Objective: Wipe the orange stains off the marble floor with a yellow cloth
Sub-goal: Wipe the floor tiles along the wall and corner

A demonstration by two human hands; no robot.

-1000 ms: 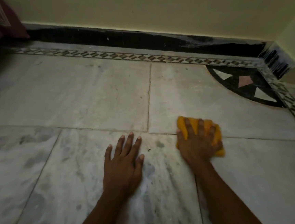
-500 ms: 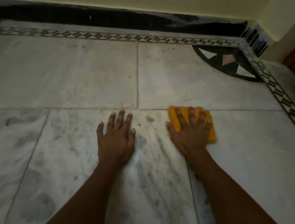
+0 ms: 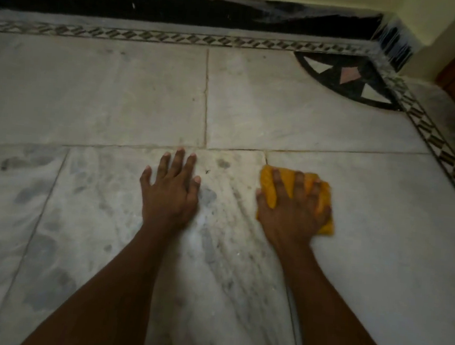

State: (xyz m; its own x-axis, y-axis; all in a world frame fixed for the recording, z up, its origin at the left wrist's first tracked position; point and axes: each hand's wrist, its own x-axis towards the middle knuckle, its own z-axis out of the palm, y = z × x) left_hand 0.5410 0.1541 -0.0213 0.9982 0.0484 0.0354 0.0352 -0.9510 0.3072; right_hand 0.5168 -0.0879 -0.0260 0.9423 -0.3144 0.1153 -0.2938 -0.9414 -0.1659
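Yellow cloth (image 3: pixel 270 188) lower than before, below the tile joint, right hand (image 3: pixel 293 209) fingers spread flat on it.

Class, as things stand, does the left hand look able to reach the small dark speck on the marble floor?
Probably yes: the small dark speck lies on bare marble floor beside the flat left hand, nothing between them.

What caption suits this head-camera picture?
Right hand presses a yellow cloth on the marble floor; left hand rests flat beside it.

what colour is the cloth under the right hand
Yellow-orange cloth, pressed flat on the floor by the right hand; head view shows it.
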